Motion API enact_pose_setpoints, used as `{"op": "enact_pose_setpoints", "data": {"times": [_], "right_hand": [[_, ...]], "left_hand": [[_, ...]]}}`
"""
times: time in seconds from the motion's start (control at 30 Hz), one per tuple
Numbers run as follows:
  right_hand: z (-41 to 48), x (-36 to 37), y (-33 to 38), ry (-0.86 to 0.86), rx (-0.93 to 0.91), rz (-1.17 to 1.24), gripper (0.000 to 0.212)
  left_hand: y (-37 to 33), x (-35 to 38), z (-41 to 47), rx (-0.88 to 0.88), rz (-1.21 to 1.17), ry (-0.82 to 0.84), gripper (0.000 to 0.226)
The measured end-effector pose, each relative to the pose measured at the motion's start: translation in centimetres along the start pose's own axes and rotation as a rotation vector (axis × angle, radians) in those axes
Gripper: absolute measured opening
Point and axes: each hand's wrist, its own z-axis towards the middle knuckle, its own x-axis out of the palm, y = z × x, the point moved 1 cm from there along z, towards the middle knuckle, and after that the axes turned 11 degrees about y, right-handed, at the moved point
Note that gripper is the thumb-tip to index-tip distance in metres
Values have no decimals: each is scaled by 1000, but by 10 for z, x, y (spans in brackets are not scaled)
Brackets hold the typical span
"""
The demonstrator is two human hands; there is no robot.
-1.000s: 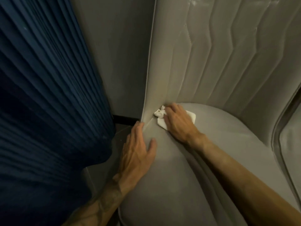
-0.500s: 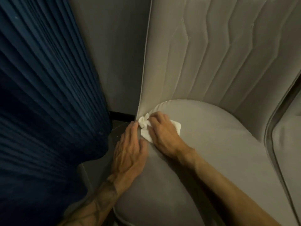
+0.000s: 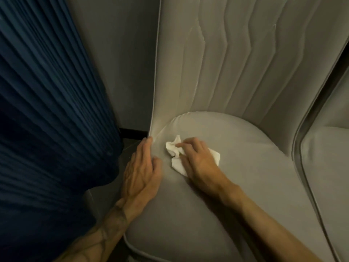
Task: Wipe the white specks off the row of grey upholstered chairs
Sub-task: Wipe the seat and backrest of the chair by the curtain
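Observation:
A grey upholstered chair fills the view: its rounded seat cushion [image 3: 236,182] below, its channel-quilted backrest [image 3: 226,63] above. A crumpled white cloth [image 3: 174,150] lies on the seat's left rear corner. My right hand [image 3: 198,161] presses flat on the cloth with fingers spread, and part of the cloth is hidden under the palm. My left hand [image 3: 140,171] rests open on the seat's left edge, fingertips at the crease where the backrest meets the seat. A few faint white specks show along the backrest seams.
A pleated dark blue curtain [image 3: 47,110] hangs close on the left. A grey wall [image 3: 120,53] stands behind, with a dark skirting strip [image 3: 133,133] at floor level. A second grey chair [image 3: 328,157] adjoins on the right.
My right hand slid the cloth out of the corner crease, a little forward and right on the seat. My left hand stayed on the seat edge. The view shifted slightly.

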Motion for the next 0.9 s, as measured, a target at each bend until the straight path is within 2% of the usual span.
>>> {"op": "enact_pose_setpoints", "data": {"times": [0.17, 0.23, 0.33, 0.37, 0.5, 0.53, 0.63, 0.7, 0.83, 0.9], "right_hand": [[13, -13, -42, -94, 278, -50, 32], [17, 7, -10, -79, 206, -28, 32], [9, 29, 29, -11, -28, -14, 36], [11, 25, 26, 0, -39, -21, 36], [27, 11, 9, -42, 127, -27, 34], [22, 15, 19, -51, 109, -33, 34], [-12, 41, 55, -20, -98, -23, 30], [-13, 37, 46, 16, -162, -10, 29], [30, 16, 23, -46, -3, -29, 33], [27, 24, 36, -45, -24, -39, 35]], "left_hand": [[2, -2, -3, 20, -18, -1, 59], [3, -2, -2, 32, -44, 13, 59], [8, -2, 2, 32, -144, 17, 54], [9, -3, 3, 32, -164, 13, 54], [13, -4, 4, 26, -149, 17, 55], [12, -4, 5, 27, -151, 15, 53], [12, -4, 6, 32, -204, 1, 49], [12, -2, 6, 21, -221, -4, 48], [11, 1, 7, 5, -225, 14, 57], [11, 2, 6, 8, -257, -2, 62]]}}
